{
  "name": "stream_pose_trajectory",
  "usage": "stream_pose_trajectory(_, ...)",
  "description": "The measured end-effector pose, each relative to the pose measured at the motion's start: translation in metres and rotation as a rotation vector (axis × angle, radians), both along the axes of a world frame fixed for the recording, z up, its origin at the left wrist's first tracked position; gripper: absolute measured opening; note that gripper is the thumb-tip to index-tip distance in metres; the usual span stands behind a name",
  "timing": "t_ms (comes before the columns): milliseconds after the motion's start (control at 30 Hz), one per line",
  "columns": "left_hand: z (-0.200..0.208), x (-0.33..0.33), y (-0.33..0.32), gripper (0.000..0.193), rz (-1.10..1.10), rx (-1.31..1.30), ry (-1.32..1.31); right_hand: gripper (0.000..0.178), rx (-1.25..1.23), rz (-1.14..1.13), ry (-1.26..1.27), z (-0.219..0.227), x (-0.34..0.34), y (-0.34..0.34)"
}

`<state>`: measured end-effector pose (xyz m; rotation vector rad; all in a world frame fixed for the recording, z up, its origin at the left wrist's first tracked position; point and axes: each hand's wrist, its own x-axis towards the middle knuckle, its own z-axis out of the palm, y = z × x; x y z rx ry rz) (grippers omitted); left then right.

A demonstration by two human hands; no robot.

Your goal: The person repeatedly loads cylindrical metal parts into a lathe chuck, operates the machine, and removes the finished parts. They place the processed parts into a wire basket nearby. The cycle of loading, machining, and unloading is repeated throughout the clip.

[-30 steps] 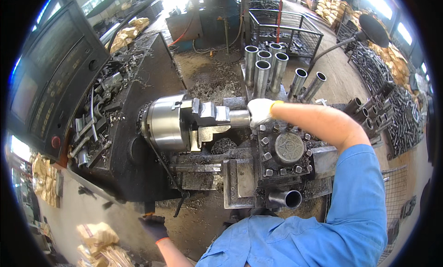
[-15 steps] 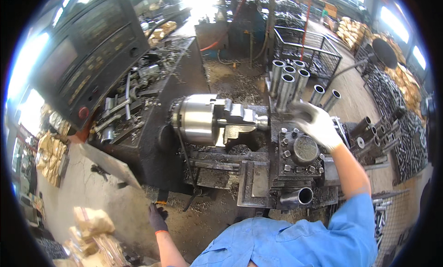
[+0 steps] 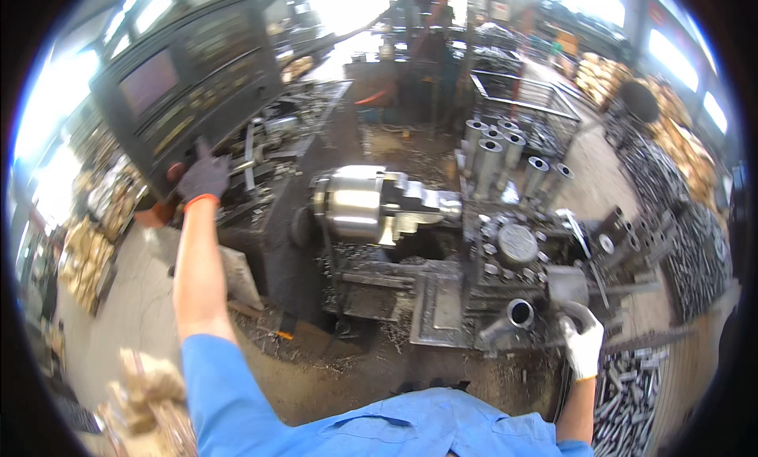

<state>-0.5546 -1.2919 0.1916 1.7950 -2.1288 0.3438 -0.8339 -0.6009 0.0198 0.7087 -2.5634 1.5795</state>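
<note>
A: Step in hand?

B: Judged as machine operation at the control panel (image 3: 185,78), with the workpiece already loaded. The left hand (image 3: 204,180), dark-gloved, is raised to the panel's lower edge, beside the red knob (image 3: 175,172).

A: Finger state, left?

B: Index finger (image 3: 202,150) extended toward the panel; nothing seen grasped. Whether a button is touched cannot be told; too blurred.

A: And the right?

B: The right hand (image 3: 583,334), white-gloved, is held low at the near right end of the lathe carriage, right of the loose tube (image 3: 519,312). Fingers partly curled; whether anything is gripped cannot be told.

A: Workpiece location?

B: The metal tube end (image 3: 451,206) is seen protruding from the jaws of the lathe chuck (image 3: 354,204), left of the square tool post (image 3: 517,245). It is touched by neither hand. More tubes (image 3: 489,163) are stood upright behind the tool post.

A: Next move, what is called for?

B: As a judgement: one control to be pressed squarely by the extended finger, with the red knob not bumped by accident. Both hands and sleeves should be kept well apart from the chuck, since rotation could be started from the panel.
</note>
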Motion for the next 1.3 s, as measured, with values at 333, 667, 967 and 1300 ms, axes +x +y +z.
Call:
stream_pose_trajectory(333,-0.203,0.008,0.334,0.04,-0.903,0.262,0.513,0.034,0.016,0.166,-0.209,-0.056,0.0,0.031)
stream_pose_trajectory(667,-0.318,0.115,0.565,0.05,-0.304,1.087,0.374,0.066,0.324,0.489,-0.125,-0.083,-0.01,-0.055)
stream_pose_trajectory(967,-0.325,0.308,0.718,0.052,0.188,0.725,0.675,0.038,0.414,1.242,0.002,-0.1,0.233,-0.114)
stream_pose_trajectory(1300,-0.353,0.425,1.046,0.051,1.424,0.192,1.026,0.049,0.646,2.519,0.45,-0.082,0.611,-0.005)
